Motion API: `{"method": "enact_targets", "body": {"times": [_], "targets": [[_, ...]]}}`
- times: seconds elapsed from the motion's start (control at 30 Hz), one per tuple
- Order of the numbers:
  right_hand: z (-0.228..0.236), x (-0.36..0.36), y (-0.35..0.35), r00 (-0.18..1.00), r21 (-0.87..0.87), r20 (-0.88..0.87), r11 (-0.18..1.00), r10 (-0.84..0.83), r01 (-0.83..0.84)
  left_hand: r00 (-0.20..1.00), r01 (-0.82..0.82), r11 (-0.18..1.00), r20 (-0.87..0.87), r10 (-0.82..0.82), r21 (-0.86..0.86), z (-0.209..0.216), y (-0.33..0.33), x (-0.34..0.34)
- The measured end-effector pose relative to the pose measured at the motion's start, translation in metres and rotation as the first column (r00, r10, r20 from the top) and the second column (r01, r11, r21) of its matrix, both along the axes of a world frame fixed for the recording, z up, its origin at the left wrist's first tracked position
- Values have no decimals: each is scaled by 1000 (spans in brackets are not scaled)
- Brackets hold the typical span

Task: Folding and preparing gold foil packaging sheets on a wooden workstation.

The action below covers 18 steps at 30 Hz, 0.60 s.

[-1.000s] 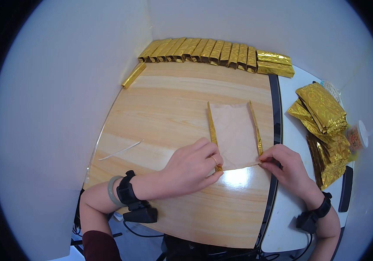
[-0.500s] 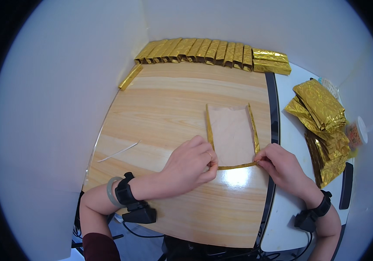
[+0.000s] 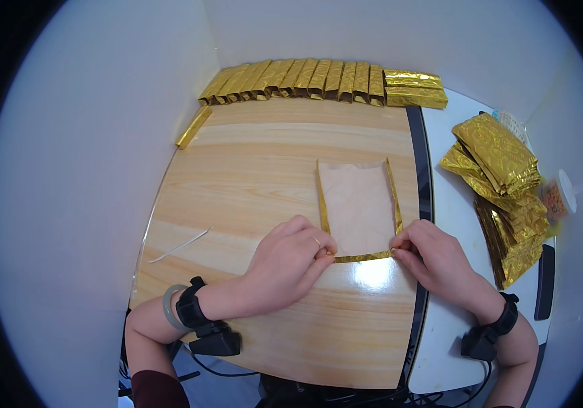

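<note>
A sheet of gold foil paper [image 3: 358, 207] lies pale side up on the wooden table, with gold strips folded in along its left, right and near edges. At its near left corner my left hand [image 3: 291, 258] pinches the folded near edge between thumb and fingers. My right hand [image 3: 434, 257] grips the same folded edge at the near right corner. Between the two hands the narrow gold fold runs nearly straight. The sheet's far edge is unfolded and slightly wavy.
Folded gold paper pieces [image 3: 298, 78] stand in a row along the table's back. One narrow gold strip [image 3: 194, 127] lies at the back left, a thin white stick [image 3: 180, 245] nearer. On the right are stacked gold sheets [image 3: 499, 160] and a lidded cup [image 3: 556, 196].
The gold fold at the near edge looks wider between my hands. Both hands still hold the corners, the left fingers slightly shifted. The whole view has moved a little.
</note>
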State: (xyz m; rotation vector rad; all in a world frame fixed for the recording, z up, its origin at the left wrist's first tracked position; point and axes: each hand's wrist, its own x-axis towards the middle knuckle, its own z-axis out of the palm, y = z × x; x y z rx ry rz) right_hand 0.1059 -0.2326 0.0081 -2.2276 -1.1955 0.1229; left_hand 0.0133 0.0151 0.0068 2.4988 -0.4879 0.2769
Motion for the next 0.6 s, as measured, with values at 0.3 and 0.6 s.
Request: {"method": "enact_targets", "body": {"times": [0.3,0.6], "targets": [[4,-1,2,999,7,27,999,-42,42,985,-91,994,-151,81,-59,4,-1,2],[10,4,-3,821,-132,484,952,305,-276,986,125,957,76,-149,263,-2,-3,0]]}}
